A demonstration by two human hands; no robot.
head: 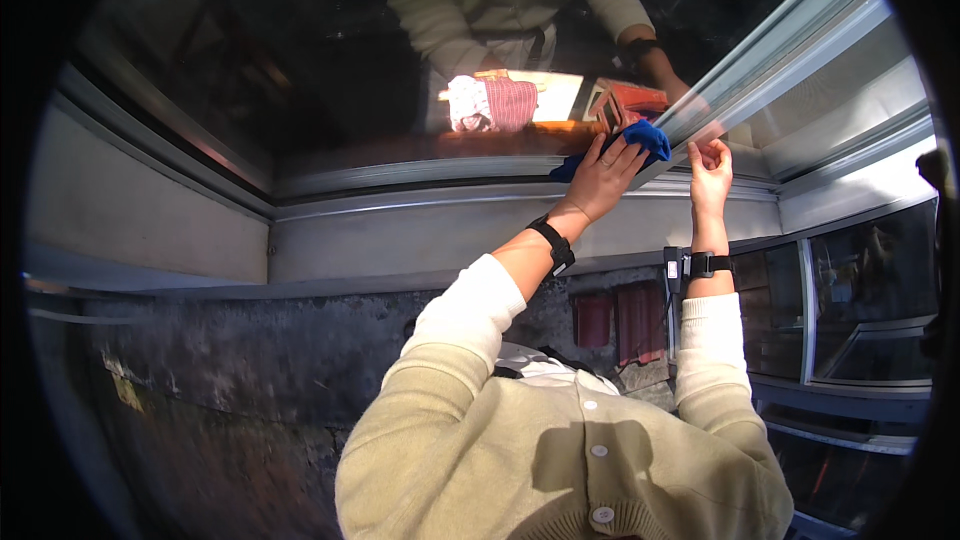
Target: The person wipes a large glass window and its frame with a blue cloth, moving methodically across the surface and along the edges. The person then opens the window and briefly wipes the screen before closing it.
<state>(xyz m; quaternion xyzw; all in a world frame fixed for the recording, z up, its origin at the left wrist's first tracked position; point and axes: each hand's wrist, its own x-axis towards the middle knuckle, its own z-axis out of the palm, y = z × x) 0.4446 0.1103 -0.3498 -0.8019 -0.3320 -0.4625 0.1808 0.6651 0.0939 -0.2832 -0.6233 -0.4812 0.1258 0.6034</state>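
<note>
My left hand (pixel 609 178) presses a blue cloth (pixel 649 138) against the lower corner of a sliding window, where the glass pane (pixel 315 60) meets the metal frame (pixel 759 41). The fingers lie spread over the cloth, and part of it bunches up past the fingertips. A darker fold of it reaches left along the bottom rail (pixel 450 168). To the right of the frame's upright, my right hand (pixel 711 171) is raised with thumb and fingers loosely curled, nothing visible between them. Its fingertips are close to the frame; whether they touch it cannot be told.
Below the glass run a metal track (pixel 405 201) and a pale ledge (pixel 375 236). Reddish roof tiles (pixel 640 322) stand below, near a stained dark surface (pixel 247 360). Another window (pixel 870 277) is at right. A checked cloth (pixel 512 105) shows in the glass.
</note>
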